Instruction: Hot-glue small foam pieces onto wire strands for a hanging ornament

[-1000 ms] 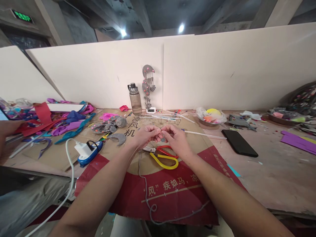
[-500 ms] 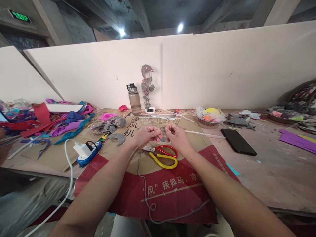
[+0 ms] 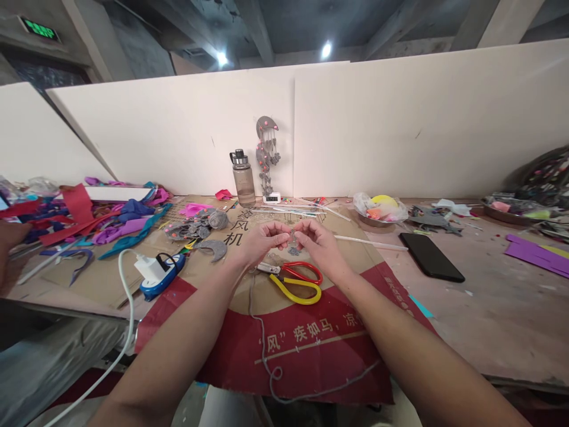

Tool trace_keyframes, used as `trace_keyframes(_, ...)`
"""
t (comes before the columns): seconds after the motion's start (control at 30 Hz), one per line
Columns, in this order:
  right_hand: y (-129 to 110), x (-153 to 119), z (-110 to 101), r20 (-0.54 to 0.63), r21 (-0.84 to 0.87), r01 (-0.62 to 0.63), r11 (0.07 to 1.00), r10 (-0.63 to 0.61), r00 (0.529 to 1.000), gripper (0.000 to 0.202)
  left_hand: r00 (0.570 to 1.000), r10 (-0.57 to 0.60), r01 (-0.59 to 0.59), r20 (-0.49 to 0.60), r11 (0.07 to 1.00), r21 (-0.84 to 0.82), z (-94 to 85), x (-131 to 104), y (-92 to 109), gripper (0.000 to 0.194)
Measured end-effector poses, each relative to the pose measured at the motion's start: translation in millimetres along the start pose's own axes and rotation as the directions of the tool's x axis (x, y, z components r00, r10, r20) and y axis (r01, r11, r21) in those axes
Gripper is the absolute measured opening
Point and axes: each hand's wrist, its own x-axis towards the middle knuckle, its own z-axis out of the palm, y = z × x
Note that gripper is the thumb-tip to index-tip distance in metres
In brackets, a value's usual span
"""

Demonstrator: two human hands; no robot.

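My left hand and my right hand meet above the cardboard, thumbs and fingertips pinched close together. Something thin and small is between them, too fine to make out. Just below the fingertips shows a small grey piece; whether it hangs or lies there I cannot tell. Scissors with one red and one yellow handle lie below my hands. Grey yarn runs loosely down the printed cardboard. To the left are a grey crescent and a ball of grey yarn.
A bottle and a hanging grey moon ornament are at the back. A black phone lies right, a blue power strip left. Colourful cloth strips cover the left; another person's hand shows there.
My fingers have shifted slightly, and the small grey piece beneath them shows more plainly. Another person's hand has come further into view at the left edge.
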Motion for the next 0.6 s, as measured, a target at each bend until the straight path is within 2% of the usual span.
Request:
trace_keyframes(0.17, 2.5, -2.5, 2.0, 0.049, -0.189, 0.125, 0.974, -0.118, 0.992, 0.012, 0.997, 0.066, -0.06, -0.035, 0.986, 0.156, -1.2, 1.2, -0.1, 0.031)
trace_keyframes(0.27, 0.9, -3.1, 1.0, 0.074, -0.345, 0.19, 0.919, -0.175, 0.982, 0.006, 0.996, 0.086, -0.08, -0.023, 0.974, 0.214, 1.6, 0.8, -0.2, 0.029)
trace_keyframes(0.37, -1.5, -3.2, 0.8, 0.076, -0.464, 0.219, 0.859, -0.208, 0.975, 0.01, 0.99, 0.133, -0.115, -0.04, 0.946, 0.304, 4.9, -0.6, -1.7, 0.027)
trace_keyframes(0.47, -2.4, -3.1, 1.4, 0.076, -0.509, 0.194, 0.838, -0.181, 0.981, 0.013, 0.979, 0.194, -0.144, -0.067, 0.883, 0.447, 7.2, -3.2, -2.6, 0.024)
trace_keyframes(0.6, -2.4, -3.3, 0.6, 0.069, -0.487, 0.095, 0.868, -0.071, 0.995, 0.015, 0.973, 0.224, -0.154, -0.061, 0.821, 0.549, 7.3, -5.6, -2.5, 0.019)
